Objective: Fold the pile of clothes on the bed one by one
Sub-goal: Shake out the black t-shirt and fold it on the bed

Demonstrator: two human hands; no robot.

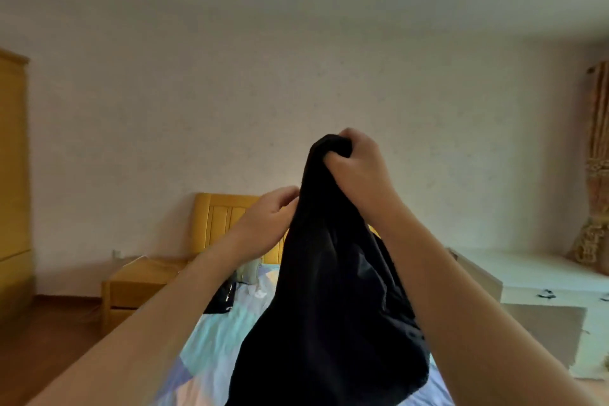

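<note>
The black garment (333,290) hangs at frame centre above the bed (214,336). The right hand (357,168) clenches its top edge; the left hand (270,217) pinches its side. The headboard (224,217) stands behind.

The black garment (333,290) runs off the bottom edge and hides most of the bed (211,336) and headboard (227,221). Left hand (270,217) fingertips are hidden behind the cloth; grip undetermined. Small dark items (547,294) on the white unit (540,273) are unidentifiable.
</note>
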